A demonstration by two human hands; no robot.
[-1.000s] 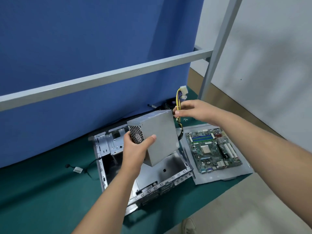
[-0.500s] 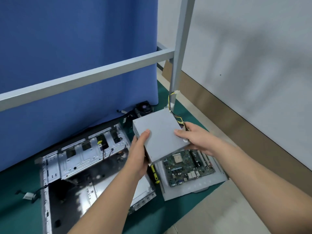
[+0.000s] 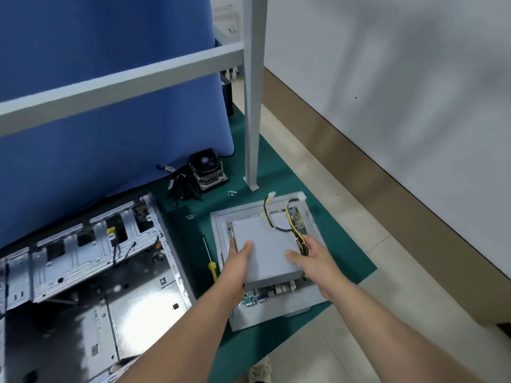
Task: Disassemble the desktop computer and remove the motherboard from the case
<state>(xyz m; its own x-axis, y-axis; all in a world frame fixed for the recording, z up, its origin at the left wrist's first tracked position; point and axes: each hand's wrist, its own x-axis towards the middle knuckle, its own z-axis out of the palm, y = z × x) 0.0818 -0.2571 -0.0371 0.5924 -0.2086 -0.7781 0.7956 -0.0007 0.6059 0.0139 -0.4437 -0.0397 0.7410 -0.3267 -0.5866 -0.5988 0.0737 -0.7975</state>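
Both hands clasp the power supply (image 3: 264, 246), left hand (image 3: 238, 260) on its left edge, right hand (image 3: 309, 258) on the right by the cables, directly over the motherboard (image 3: 265, 295), well right of the case (image 3: 91, 261).

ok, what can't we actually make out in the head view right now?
- Motherboard: mostly hidden under the power supply; only edge strips show.
- Whether the power supply rests on the board or hovers: cannot tell.
- Left hand and right hand fingers: hidden behind its sides.
- Case: cut off by the left and bottom edges.
- Screws: too small to count.
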